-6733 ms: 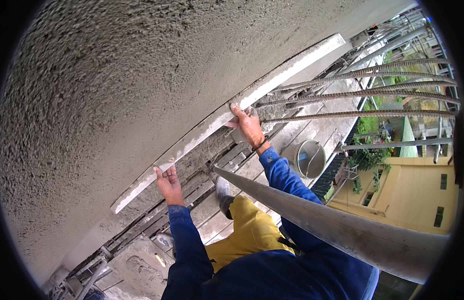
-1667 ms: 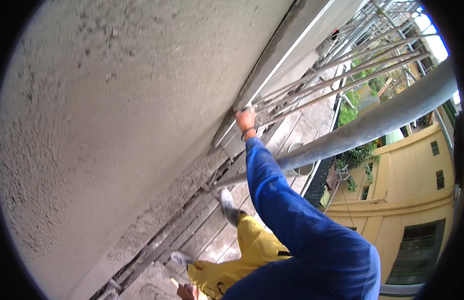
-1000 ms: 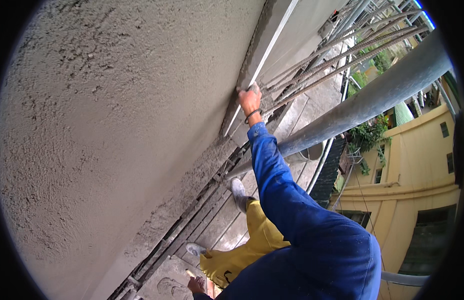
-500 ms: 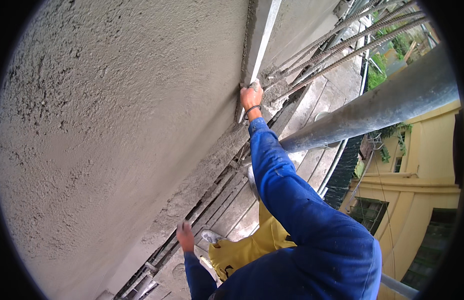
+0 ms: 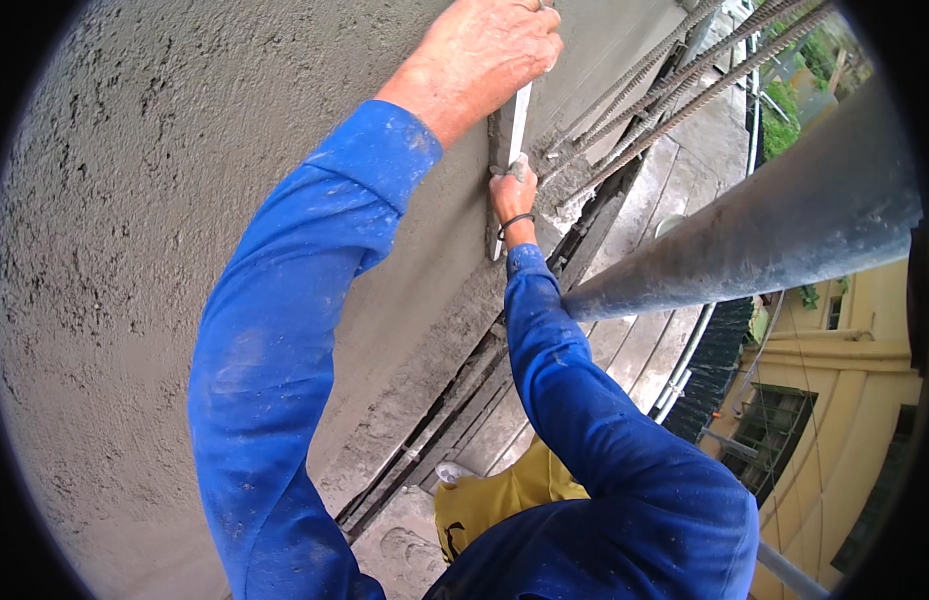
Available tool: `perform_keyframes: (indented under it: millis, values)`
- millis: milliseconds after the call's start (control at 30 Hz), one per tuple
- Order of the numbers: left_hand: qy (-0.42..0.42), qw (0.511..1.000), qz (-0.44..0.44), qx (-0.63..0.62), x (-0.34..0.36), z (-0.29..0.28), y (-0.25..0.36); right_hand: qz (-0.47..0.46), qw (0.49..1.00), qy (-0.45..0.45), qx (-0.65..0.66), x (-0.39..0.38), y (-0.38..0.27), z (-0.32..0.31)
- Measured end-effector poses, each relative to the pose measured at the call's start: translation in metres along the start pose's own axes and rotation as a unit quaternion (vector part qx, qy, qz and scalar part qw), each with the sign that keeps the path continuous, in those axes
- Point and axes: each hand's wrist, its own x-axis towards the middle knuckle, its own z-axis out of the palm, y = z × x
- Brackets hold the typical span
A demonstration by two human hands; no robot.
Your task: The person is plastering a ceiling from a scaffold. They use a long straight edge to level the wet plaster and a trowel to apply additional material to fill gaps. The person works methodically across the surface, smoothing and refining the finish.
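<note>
A long straightedge (image 5: 521, 120) with a pale, bright edge lies against the grey plastered wall (image 5: 165, 180), running up from the middle of the view to the top. My left hand (image 5: 490, 55), at the top, is closed on its upper part, with the fingertips partly hidden behind the knuckles. My right hand (image 5: 513, 190) grips it lower down, near its bottom end, with fingers smeared with wet plaster. The wall's surface is rough and pitted at the left and smoother around the straightedge.
Several rebars (image 5: 700, 100) jut out at the upper right beside a thick metal pole (image 5: 755, 240). Below run scaffold planks (image 5: 625, 350), with a dark gap along the wall's foot and mortar (image 5: 400, 555) at the bottom. A yellow building (image 5: 835, 370) stands beyond.
My left hand has risen from low beside my legs to the straightedge's upper part. My right hand has stayed gripping it lower down as the view shifted; earlier the straightedge lay more diagonally.
</note>
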Motion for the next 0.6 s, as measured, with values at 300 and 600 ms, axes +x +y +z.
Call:
perform_keyframes:
  millis: [300,600]
  values:
    - [0.152,0.988,-0.027,-0.002,-0.007,0.082,0.032,-0.072,0.997,0.029,-0.017,-0.009,0.012,0.01]
    - [0.09,0.995,-0.027,-0.014,-0.003,0.101,0.039,-0.049,0.997,-0.02,-0.05,-0.014,0.02,0.007]
